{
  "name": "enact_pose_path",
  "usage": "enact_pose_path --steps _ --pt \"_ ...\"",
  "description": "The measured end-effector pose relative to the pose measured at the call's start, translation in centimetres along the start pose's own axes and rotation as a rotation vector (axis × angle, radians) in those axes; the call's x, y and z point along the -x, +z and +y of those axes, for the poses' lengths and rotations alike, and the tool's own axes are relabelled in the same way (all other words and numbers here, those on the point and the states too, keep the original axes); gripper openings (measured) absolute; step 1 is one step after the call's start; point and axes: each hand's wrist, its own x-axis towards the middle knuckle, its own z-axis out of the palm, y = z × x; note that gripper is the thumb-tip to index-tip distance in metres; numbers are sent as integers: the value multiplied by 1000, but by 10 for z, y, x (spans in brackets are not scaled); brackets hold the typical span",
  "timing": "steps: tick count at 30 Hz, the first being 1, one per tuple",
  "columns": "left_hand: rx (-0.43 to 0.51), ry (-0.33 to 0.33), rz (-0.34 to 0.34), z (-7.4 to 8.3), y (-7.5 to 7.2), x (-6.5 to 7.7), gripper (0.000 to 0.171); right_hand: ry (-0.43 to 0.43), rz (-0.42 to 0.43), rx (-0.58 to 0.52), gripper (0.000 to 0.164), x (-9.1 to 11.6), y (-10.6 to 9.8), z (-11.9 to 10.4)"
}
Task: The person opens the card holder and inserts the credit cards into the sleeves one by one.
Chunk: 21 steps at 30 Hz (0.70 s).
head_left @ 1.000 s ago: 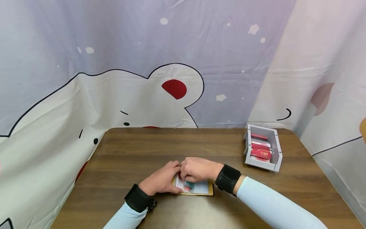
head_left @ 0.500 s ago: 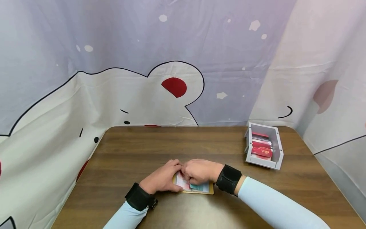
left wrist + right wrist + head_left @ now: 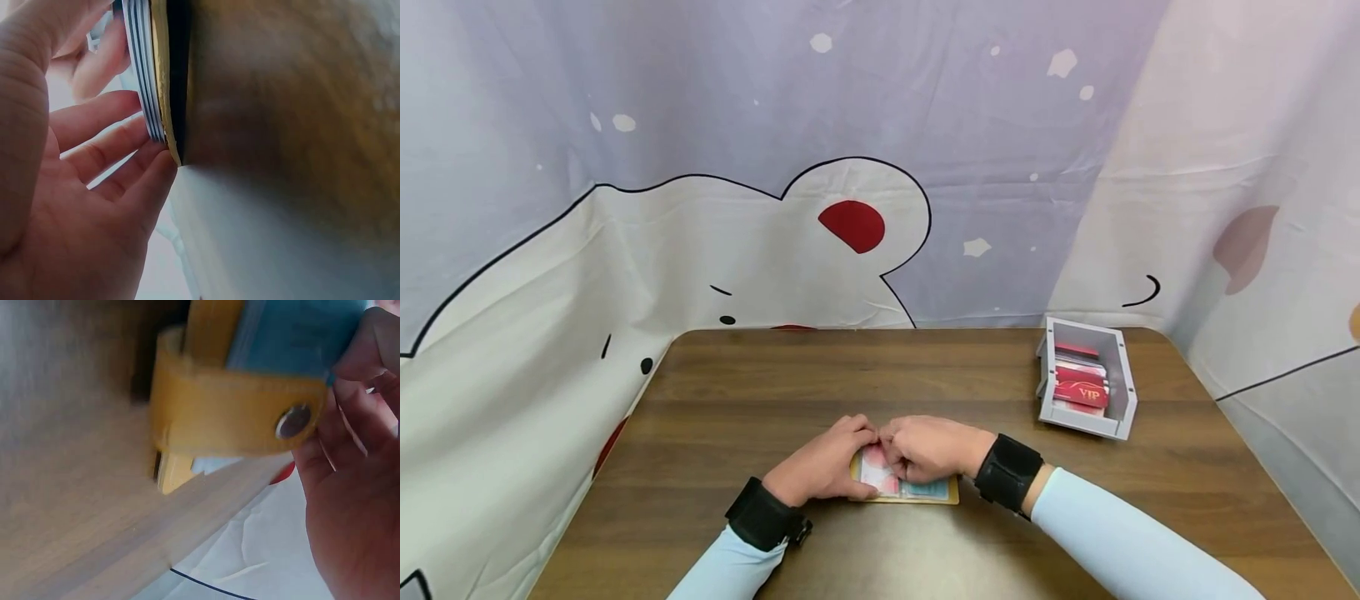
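A yellow card holder (image 3: 954,493) with clear pockets lies on the table in front of me. My left hand (image 3: 820,462) grips its left end, thumb on the near edge and fingers on the far edge. In the left wrist view, several stacked pocket sheets (image 3: 142,69) show edge-on beside the left hand (image 3: 94,187). My right hand (image 3: 936,450), its fingers curled, pinches a teal card (image 3: 928,490) over the holder's right half. The right wrist view shows this teal card (image 3: 300,337) under the thumb, next to a yellow strap (image 3: 219,412) with a metal snap. The right fingertips are partly hidden.
A grey tray (image 3: 1122,375) stands at the back right of the wooden table (image 3: 760,375). Inside are several cards, among them a red VIP card (image 3: 1081,393). A patterned curtain (image 3: 760,258) hangs behind the table.
The teal card has shifted right along the holder, uncovering more of the pinkish left part. My right hand has moved slightly right with it; the left hand keeps its hold.
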Motion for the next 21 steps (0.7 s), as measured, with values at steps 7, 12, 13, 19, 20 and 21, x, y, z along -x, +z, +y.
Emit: enact_pose_path --steps 7,12,13,19,20,21 --pt "-27 -18 -9 -4 -3 5 65 30 75 16 13 8 -3 1" --pt "-53 -63 -11 -2 -3 7 68 211 228 46 16 38 -19 19" --pt "-58 -61 -7 -1 -2 6 68 276 274 68 15 49 -23 23" --pt "-57 -19 7 3 2 2 66 665 498 160 21 116 -46 46" --pt "-53 -20 5 4 3 2 66 722 513 158 22 125 -51 48" --pt "-49 -25 0 4 2 2 66 784 514 153 23 134 -55 50"
